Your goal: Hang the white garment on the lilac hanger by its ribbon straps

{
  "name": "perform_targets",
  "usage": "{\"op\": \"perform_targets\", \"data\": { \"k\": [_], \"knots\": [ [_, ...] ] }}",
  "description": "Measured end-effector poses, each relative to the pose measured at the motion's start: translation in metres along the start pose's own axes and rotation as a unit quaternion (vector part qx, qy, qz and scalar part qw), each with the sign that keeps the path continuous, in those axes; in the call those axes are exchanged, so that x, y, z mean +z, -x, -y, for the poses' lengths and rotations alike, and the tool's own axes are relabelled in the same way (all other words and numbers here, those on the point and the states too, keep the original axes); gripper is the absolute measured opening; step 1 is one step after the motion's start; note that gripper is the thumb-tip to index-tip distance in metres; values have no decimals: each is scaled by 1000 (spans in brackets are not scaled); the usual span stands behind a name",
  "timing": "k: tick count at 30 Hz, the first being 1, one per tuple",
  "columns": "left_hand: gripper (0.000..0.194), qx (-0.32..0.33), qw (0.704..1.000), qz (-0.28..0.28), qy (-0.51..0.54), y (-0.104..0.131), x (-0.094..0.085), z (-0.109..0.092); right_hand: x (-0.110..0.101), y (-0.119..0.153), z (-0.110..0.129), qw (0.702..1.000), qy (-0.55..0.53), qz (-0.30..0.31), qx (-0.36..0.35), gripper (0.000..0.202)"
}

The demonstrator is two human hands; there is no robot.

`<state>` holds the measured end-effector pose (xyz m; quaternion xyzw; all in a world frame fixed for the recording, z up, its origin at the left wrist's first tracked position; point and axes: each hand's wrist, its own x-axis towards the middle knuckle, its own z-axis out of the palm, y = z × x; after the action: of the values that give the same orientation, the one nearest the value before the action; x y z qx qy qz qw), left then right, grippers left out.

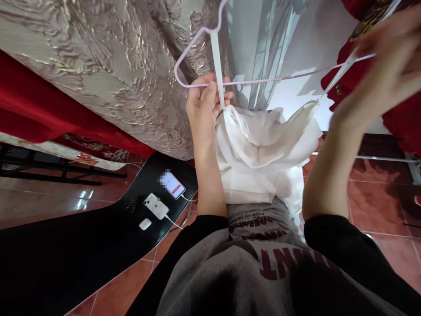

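A thin pale-purple clothes hanger (269, 80) spans the space before me, its hook cut off by the top edge. My left hand (205, 96) is closed around the lower bar near the left corner, beside a white strap (216, 61) looped over the hanger. From the straps hangs a white garment (259, 149), gathered at its top and falling in front of my shirt. My right hand (394, 57), smeared by motion, is at the hanger's right end, by the second strap (338, 77). Its fingers and grip cannot be made out.
Shiny embossed fabric (98, 79) hangs at the left, with red cloth (49, 105) beside it. A black bench (82, 245) bears two phones with cables (175, 186) (156, 206) and a small white case (145, 224). Red garments (401, 118) hang at the right above a tiled floor (378, 202).
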<state>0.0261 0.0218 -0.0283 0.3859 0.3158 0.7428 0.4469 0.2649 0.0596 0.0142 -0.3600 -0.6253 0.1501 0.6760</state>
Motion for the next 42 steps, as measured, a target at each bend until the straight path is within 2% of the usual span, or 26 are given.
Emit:
{"op": "perform_targets", "data": {
  "k": [2, 4, 5, 9, 13, 14, 16, 18, 19, 20, 21, 23, 26, 28, 30, 33, 35, 37, 38, 39, 41, 42],
  "knots": [
    [22, 17, 1000, 12, -18, 0, -8, 4, 20, 19, -1, 993, 73, 61, -69, 40],
    [32, 21, 999, 6, -38, 2, -16, 5, 35, 35, -6, 978, 151, 113, -87, 38],
    [34, 16, 999, -1, -49, 3, -21, 4, 40, 40, -10, 975, 172, 113, -77, 38],
    [31, 14, 997, -27, -77, 11, -30, -10, 44, 52, -22, 978, 195, 41, -68, 37],
    [12, 16, 994, -74, -79, 16, -21, -42, 40, 58, -23, 980, 178, 54, -72, 27],
    [13, 8, 994, -83, -64, 15, -17, -52, 40, 60, -22, 980, 174, 57, -72, 25],
    [38, -6, 997, -72, -17, 11, -9, -72, 40, 63, -20, 981, 169, 64, -72, 23],
    [62, 2, 1000, -2, -3, 5, -4, -89, 40, 66, -18, 981, 165, 69, -69, 22],
    [67, 18, 999, 13, -26, 0, -3, -95, 40, 67, -17, 982, 163, 73, -66, 21],
    [66, 38, 997, 3, -68, -4, -3, -99, 40, 67, -16, 982, 162, 78, -64, 21],
    [61, 61, 991, -32, -117, -8, -3, -100, 40, 68, -15, 981, 162, 84, -60, 21],
    [56, 87, 977, -103, -166, -13, -6, -96, 39, 68, -15, 980, 166, 97, -55, 22],
    [52, 123, 980, -145, -59, -13, -10, -78, 37, 68, -15, 978, 176, 98, -55, 25],
    [38, 113, 977, -181, 27, -7, -8, -63, 37, 70, -14, 978, 178, 92, -57, 27],
    [28, 58, 976, -199, 61, -1, -2, -48, 38, 72, -10, 978, 176, 93, -58, 28],
    [26, -17, 990, -129, 53, 6, 13, -32, 41, 75, 1, 977, 168, 118, -50, 32],
    [28, -30, 996, -64, 46, 9, 25, -26, 40, 75, 10, 975, 160, 148, -46, 36],
    [28, -26, 998, -28, 46, 12, 33, -23, 35, 74, 15, 976, 139, 161, -56, 37],
    [25, -25, 998, -28, 43, 13, 36, -21, 31, 73, 16, 980, 124, 139, -75, 37],
    [22, -24, 998, -34, 35, 14, 37, -21, 26, 71, 15, 985, 110, 87, -96, 35],
    [20, -20, 999, -47, 13, 15, 36, -19, 14, 68, 7, 987, 99, -61, -107, 32],
    [20, -14, 999, -47, 3, 15, 35, -18, 8, 66, 1, 984, 102, -119, -85, 33]
  ]
}}
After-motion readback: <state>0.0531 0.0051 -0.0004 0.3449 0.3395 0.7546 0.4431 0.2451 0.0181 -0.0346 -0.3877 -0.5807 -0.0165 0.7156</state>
